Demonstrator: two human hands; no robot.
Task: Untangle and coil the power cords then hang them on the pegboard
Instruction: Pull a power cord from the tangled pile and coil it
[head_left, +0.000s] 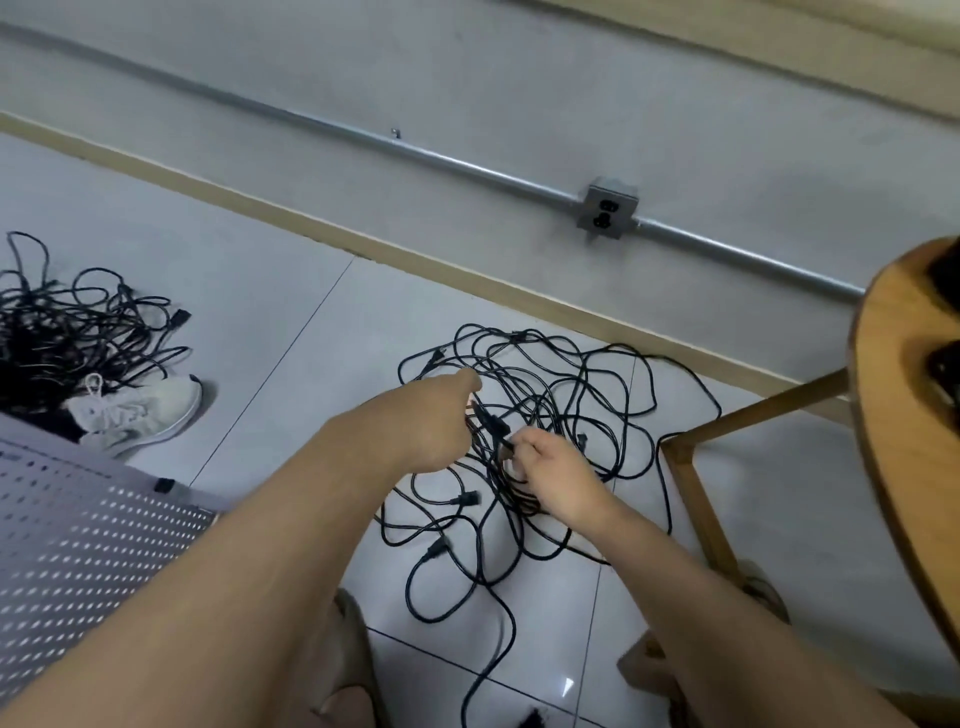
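Head view: power cords (545, 410), black, thin, round-jacketed, with several moulded plugs visible, are laid in one loose tangle of overlapping loops on the pale tiled floor (249, 291), near the skirting and beside the leg of a wooden table (893, 415). Left hand (436, 421) is seen from the back, fingers curled down into the tangle and closed around a strand. Right hand (550, 467) is held just beside it, fingertips pinching the same bundle where a plug body is raised off the floor. A second, denser heap of black cords (78, 332) is seen well apart at far left, next to a pale sneaker (140, 410). A perforated pegboard (78, 545) is seen at lower left.
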